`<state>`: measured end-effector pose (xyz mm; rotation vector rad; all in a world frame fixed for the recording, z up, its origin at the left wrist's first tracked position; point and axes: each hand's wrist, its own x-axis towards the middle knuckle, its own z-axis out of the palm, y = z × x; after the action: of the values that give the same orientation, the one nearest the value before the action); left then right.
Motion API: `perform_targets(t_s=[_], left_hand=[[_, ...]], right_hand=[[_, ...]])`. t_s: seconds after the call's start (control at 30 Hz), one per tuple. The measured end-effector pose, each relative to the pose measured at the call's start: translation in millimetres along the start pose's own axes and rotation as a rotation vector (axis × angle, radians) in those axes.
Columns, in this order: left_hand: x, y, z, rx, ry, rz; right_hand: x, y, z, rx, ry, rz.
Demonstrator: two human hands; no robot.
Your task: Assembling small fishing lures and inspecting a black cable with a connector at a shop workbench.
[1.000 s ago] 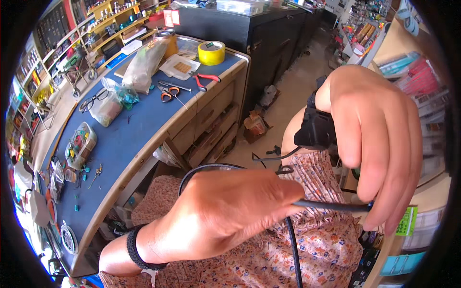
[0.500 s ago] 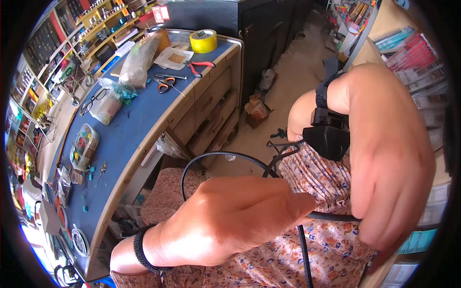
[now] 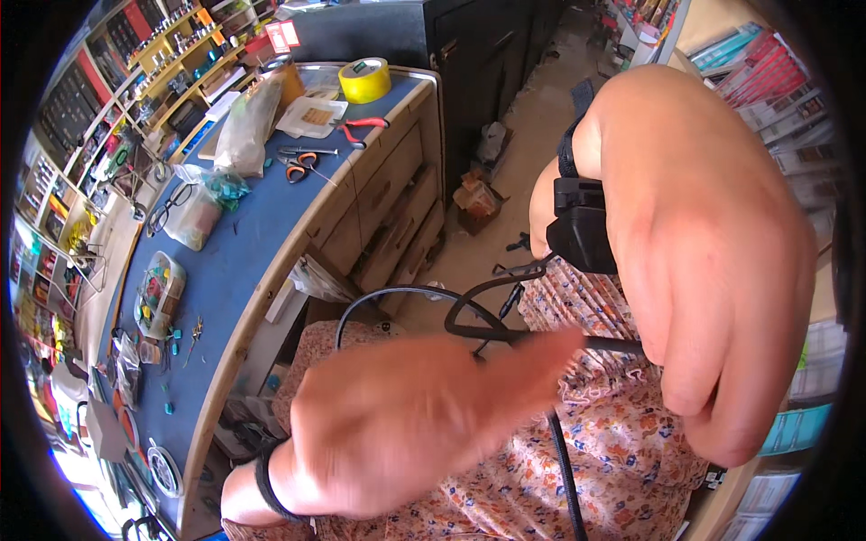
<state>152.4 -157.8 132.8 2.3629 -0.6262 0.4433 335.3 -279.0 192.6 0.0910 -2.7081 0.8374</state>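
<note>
A thin black cord (image 3: 613, 344) runs taut between my two hands, above my flower-print clothing (image 3: 595, 451). My left hand (image 3: 388, 415), a little blurred, pinches it between thumb and fingers. More cord loops out past this hand and hangs down over my lap. To the right, my right hand (image 3: 713, 243) is closed round the cord's other side, fingers curled downward; their tips are hidden behind the hand. Strapped at the right wrist is a black box-shaped device (image 3: 582, 225), with a dark cable leaving it toward the left hand. A dark band (image 3: 264, 482) circles my left wrist.
A blue-topped curved workbench (image 3: 253, 261) on the left holds yellow tape (image 3: 364, 81), red-handled pliers (image 3: 361, 131), orange-handled cutters (image 3: 296, 164), eyeglasses (image 3: 170, 207) and a plastic tub (image 3: 161, 298). A cardboard box (image 3: 476, 203) sits on the floor. Packets fill shelving (image 3: 767, 81) on the right.
My right hand has risen and shifted slightly left. The left hand has also moved up a little, and the cord between them sits higher. The whole view has shifted slightly.
</note>
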Motion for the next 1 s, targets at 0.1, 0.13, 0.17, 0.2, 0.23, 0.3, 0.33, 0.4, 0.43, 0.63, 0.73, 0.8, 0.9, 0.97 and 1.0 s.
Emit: perform_targets(t_s=[0.1,0.13,0.17,0.2,0.23,0.3,0.33,0.4,0.43,0.63,0.73,0.8,0.9,0.97,1.0], left_hand=[[-2.3,16.4,5.4,-0.226,0.097,0.051],[-1.2,18.7,10.9,-0.324,0.105,0.065],[-0.2,21.1,16.6,-0.423,0.112,0.081],[2.9,21.2,26.3,-0.543,0.075,0.083],[4.2,19.9,31.8,-0.613,0.034,0.08],[6.0,17.0,43.3,-0.749,-0.047,0.065],[4.0,14.7,44.6,-0.752,-0.149,0.034],[0.6,15.4,51.2,-0.877,-0.141,-0.082],[-1.1,16.0,54.3,-0.94,-0.131,-0.14],[-3.9,16.6,61.8,-1.222,0.093,-0.128],[-2.1,15.6,60.8,-1.182,0.094,-0.098],[-1.4,13.0,59.9,-1.143,0.087,-0.08],[-1.9,10.4,60.6,-1.089,0.102,-0.079],[-3.0,10.6,62.2,-1.088,0.12,-0.09],[-3.1,11.9,64.2,-1.105,0.128,-0.094]], right_hand=[[-1.1,-1.8,-2.8,0.135,0.098,0.033],[-1.2,-1.5,-2.5,0.192,0.139,0.04],[-0.6,-1.3,-1.8,0.255,0.193,0.03],[-0.4,1.2,-0.2,0.338,0.245,0.034],[0.6,3.7,2.0,0.423,0.299,0.034],[2.1,11.5,8.2,0.54,0.418,0.011],[4.2,17.2,17.1,0.536,0.494,-0.031],[9.7,20.8,35.2,0.417,0.695,-0.172],[8.6,22.6,38.7,0.404,0.717,-0.176],[7.0,26.1,45.7,0.449,0.65,-0.191],[10.8,23.0,49.6,0.472,0.697,-0.186],[11.6,21.8,50.1,0.474,0.68,-0.196],[14.6,17.5,53.4,0.601,0.684,-0.104],[17.7,16.6,57.1,0.593,0.754,-0.096],[19.8,17.1,59.7,0.521,0.81,-0.137]])
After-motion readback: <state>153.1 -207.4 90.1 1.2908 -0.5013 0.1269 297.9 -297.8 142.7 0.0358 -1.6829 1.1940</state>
